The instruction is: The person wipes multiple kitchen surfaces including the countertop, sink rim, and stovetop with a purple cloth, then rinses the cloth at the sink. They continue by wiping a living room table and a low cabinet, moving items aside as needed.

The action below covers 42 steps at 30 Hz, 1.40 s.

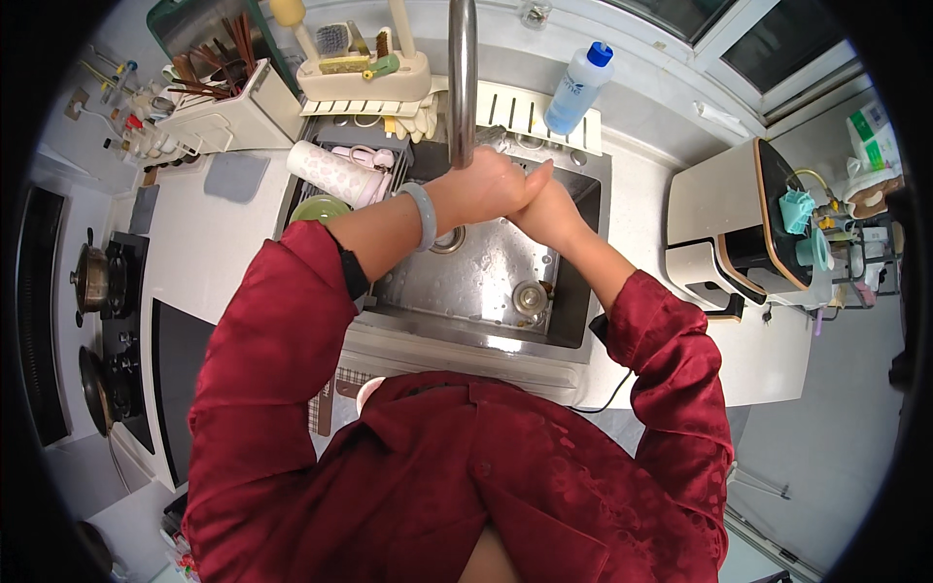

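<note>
Both of my hands meet below the chrome faucet (462, 80), over the back part of a stainless steel sink (466, 277). My left hand (487, 186), with a pale bangle (420, 216) around its wrist, is curled with its back towards me. Pressed against it from the right is my right hand (548, 211); its fingers are mostly hidden behind the left. Whether anything lies between the palms cannot be seen. Water drops dot the sink floor around a metal drain strainer (531, 299).
Left in the sink, a rack holds a patterned tumbler (335, 171) and a green bowl (321, 209). Behind stand a brush caddy (364, 76), rubber gloves (417, 120) and a blue-capped bottle (579, 87). A beige countertop appliance (718, 218) is right; a stove (127, 342) is left.
</note>
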Motion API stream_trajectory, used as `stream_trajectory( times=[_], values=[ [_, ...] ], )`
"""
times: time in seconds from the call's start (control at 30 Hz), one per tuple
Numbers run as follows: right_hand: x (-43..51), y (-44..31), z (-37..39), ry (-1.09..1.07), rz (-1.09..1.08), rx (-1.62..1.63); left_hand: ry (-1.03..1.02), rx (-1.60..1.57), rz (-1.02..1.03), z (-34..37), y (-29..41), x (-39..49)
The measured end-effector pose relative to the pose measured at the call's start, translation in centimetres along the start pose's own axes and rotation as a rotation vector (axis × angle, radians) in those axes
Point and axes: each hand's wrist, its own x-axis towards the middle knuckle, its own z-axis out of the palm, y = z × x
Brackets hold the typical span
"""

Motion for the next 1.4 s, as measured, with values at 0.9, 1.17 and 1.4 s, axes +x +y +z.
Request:
stream_trajectory(
  times=[0.9, 1.17, 1.4],
  values=[
    [-7.3, 2.9, 11.2, -0.368, 0.458, 0.8, -0.473, -0.601, -0.25, 6.3, 7.9, -7.5],
    [-8.6, 2.4, 3.8, -0.059, 0.303, 1.122, -0.309, -1.619, -0.785, -1.0, 5.3, -8.1],
    [-9.7, 1.4, 4.2, 0.313, -0.004, 0.814, -0.173, -2.048, -1.231, -2.3, 6.9, -7.9]
  ],
)
